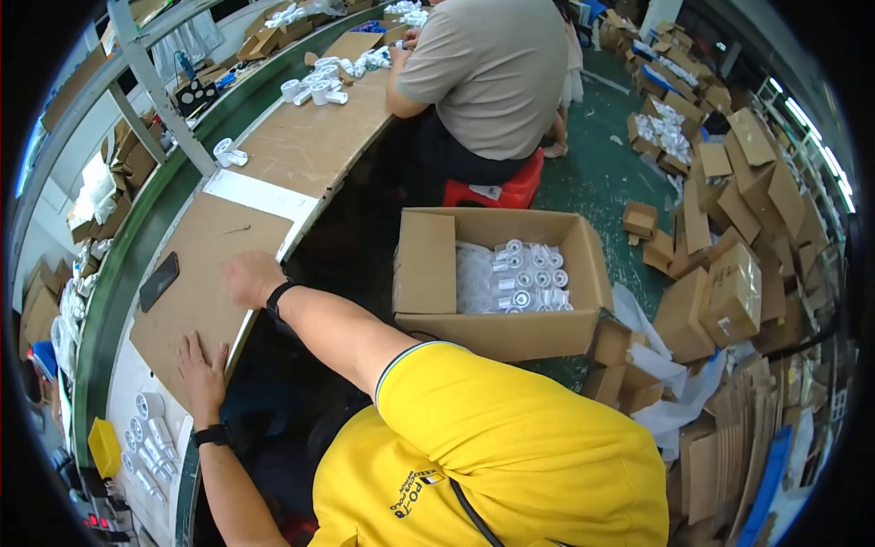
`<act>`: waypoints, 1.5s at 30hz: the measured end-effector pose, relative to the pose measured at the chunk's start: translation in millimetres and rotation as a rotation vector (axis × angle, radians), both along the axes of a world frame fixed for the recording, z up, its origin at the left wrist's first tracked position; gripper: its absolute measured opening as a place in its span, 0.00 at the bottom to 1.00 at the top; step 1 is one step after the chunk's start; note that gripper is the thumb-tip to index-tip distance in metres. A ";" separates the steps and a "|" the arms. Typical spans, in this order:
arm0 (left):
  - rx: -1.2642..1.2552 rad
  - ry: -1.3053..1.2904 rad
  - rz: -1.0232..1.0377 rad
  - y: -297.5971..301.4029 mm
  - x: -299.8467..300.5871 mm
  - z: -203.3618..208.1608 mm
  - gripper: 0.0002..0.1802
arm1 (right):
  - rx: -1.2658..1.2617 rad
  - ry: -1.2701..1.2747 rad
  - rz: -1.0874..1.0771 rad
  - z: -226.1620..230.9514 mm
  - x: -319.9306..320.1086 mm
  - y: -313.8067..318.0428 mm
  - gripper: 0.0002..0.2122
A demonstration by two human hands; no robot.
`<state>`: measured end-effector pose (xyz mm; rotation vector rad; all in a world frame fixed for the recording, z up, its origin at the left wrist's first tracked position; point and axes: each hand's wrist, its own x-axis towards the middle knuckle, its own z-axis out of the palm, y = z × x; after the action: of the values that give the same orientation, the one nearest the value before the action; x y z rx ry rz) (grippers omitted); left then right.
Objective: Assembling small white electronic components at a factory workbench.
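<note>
My left hand (202, 366) lies flat, fingers spread, on the brown board (196, 314) covering the worktable. Farther along the board's right edge is my right hand (253, 279), its fingers curled in; whatever they may hold is hidden. A dark phone (159, 282) rests on the board to the left of both hands. Beyond the right hand lies a small thin dark piece (235, 229), too small to name. On the table's near left end, several white plastic fittings (157, 445) with round openings lie close together.
To my right stands an open carton (497, 337) holding white fittings and clear plastic bags. A person (492, 77) sits ahead on a red stool (497, 190). A green-edged conveyor (108, 319) curves along the left. A yellow bin (105, 448) and stacked cardboard (729, 447) flank me.
</note>
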<state>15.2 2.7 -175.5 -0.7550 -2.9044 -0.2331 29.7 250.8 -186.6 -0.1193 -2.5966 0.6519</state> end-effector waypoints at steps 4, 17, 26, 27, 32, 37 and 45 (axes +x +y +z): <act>0.083 0.101 -0.028 3.8 4.6 -3.1 0.36 | -0.001 0.114 -0.034 -3.9 1.8 2.4 0.10; 0.315 0.327 -0.113 1.8 24.1 8.3 0.17 | -0.157 0.191 0.070 -7.9 -3.0 -2.9 0.09; 0.313 0.285 -0.014 -6.8 21.1 -2.9 0.20 | 0.048 0.132 -0.024 0.1 -8.0 -8.7 0.09; 0.315 0.276 -0.018 -7.9 22.1 -4.8 0.20 | 0.057 0.127 -0.006 -1.8 -6.7 -8.5 0.09; 0.327 0.199 -0.036 -8.8 19.1 2.6 0.20 | 0.089 0.149 -0.013 -5.5 -10.7 -7.3 0.09; 0.318 0.204 -0.050 -7.4 18.7 1.0 0.20 | 0.086 0.164 -0.020 -7.2 -9.3 -2.2 0.08; 0.540 0.108 -0.135 -15.4 19.1 -1.1 0.12 | -0.278 0.187 0.238 22.4 1.9 21.9 0.07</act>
<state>34.4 -12.7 -176.6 -0.8238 -2.5029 -0.9107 31.5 272.6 -164.2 0.1589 -2.3472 1.0552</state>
